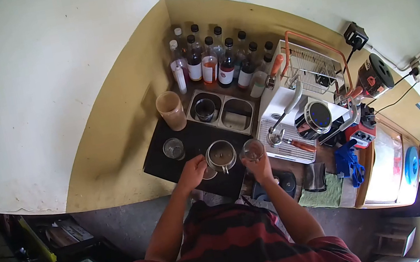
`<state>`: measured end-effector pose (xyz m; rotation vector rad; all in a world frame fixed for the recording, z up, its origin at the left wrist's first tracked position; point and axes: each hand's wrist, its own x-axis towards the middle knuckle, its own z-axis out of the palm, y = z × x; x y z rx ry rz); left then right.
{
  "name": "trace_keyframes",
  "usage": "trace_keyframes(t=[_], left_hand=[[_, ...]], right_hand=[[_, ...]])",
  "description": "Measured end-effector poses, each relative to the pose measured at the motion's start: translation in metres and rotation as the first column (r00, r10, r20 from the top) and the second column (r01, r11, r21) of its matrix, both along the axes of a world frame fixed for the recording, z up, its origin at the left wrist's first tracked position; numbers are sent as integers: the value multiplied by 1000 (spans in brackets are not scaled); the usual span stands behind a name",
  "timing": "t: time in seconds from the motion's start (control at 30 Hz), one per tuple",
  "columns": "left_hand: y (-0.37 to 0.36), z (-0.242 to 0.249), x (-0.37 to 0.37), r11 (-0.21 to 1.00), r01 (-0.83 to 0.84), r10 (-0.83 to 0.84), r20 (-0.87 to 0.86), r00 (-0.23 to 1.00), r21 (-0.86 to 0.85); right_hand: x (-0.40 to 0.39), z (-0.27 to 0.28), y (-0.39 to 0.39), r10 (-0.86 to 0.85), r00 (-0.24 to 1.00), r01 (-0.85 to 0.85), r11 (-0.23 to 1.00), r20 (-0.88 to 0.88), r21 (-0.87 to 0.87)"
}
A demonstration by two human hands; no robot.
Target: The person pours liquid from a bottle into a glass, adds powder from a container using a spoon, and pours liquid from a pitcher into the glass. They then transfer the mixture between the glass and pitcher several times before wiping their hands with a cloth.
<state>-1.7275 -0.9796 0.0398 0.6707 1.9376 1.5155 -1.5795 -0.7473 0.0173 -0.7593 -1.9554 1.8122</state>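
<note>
My left hand (pixel 192 172) is closed at the left side of a round metal-rimmed pot (pixel 221 154), which has a spout or handle pointing toward me. My right hand (pixel 258 166) is wrapped round a clear glass (pixel 253 150), just right of the pot. Another clear glass (pixel 173 148) stands on the black mat (pixel 156 160) to the left. Behind it is a tall tan cylinder (pixel 171 111). A round object shows partly below the pot, beside my left fingers; what it is I cannot make out.
Several bottles (pixel 210 66) line the back wall. Metal bins (pixel 235 114) sit in front of them, one holding a dark cup (pixel 205 110). An espresso machine (pixel 291 83) is on the right, with a portafilter (pixel 299 144) on its tray. A green cloth (pixel 325 192) lies nearer me.
</note>
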Motion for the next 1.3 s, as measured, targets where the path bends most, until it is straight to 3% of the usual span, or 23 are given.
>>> trace_keyframes(t=[0.17,0.3,0.53,0.6,0.73,0.9,1.0,1.1,1.17,1.27,1.3], left_hand=[[26,-10,-22,997,-40,35,-68,997,-64],[38,-32,-41,994,-8,-7,-140,990,-106],[42,-81,-50,990,30,-48,-129,990,-137],[41,-75,-53,987,38,-59,-127,990,-159],[41,-112,-64,994,46,-54,-80,995,-100],[39,-94,-63,988,65,-78,-92,993,-140],[38,-84,-54,989,-55,40,-108,993,-139],[29,-76,-37,963,-187,95,-409,908,-193],[16,-61,-27,954,-124,-8,-436,900,-273],[-11,-40,-14,952,-33,-97,-404,910,-304],[-19,-33,-13,958,15,-132,-395,909,-285]], right_hand=[[-8,-32,-14,-64,997,66,997,50,-28],[-13,-47,-22,-120,990,115,991,75,63],[-15,-49,-21,-145,978,121,980,152,157],[-19,-37,-23,-146,976,116,977,165,178],[-27,-39,-27,-153,979,130,977,136,167],[-25,-39,-25,-89,954,46,987,286,152],[-22,-51,-21,-78,952,28,985,295,169],[-19,-45,-24,-83,959,25,977,273,211],[-12,-50,-30,-132,977,82,958,166,275],[0,-61,-43,-232,960,213,968,156,131],[3,-62,-48,-250,941,219,964,226,154]])
